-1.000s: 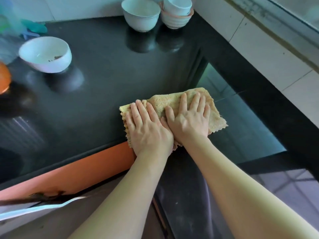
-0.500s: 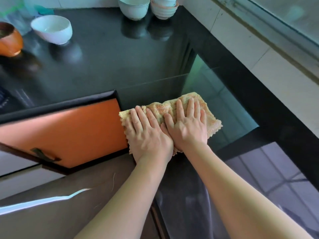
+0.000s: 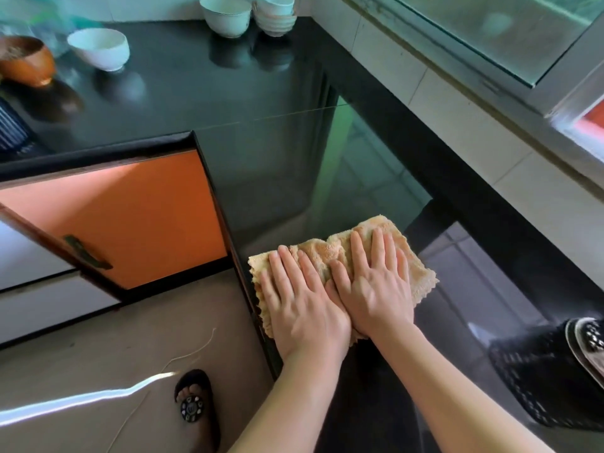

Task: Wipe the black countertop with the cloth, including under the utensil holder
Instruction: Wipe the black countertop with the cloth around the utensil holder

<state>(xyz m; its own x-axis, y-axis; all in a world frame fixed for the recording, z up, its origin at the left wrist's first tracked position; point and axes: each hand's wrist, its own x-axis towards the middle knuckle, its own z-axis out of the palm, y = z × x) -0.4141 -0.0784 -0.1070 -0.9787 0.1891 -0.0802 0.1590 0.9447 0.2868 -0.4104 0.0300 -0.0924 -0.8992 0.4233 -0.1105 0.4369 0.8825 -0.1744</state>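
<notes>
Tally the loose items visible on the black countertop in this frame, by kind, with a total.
Single white bowls: 2
Stack of white bowls: 1; number in the stack unclear
Orange-brown bowl: 1
Cloth: 1, both hands flat on it
Black mesh holder: 1
Total: 6

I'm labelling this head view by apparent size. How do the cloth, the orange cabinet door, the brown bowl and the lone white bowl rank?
1. orange cabinet door
2. cloth, partly under both hands
3-4. brown bowl and white bowl: similar, and the brown one is cut off by the frame's edge, so unranked.
</notes>
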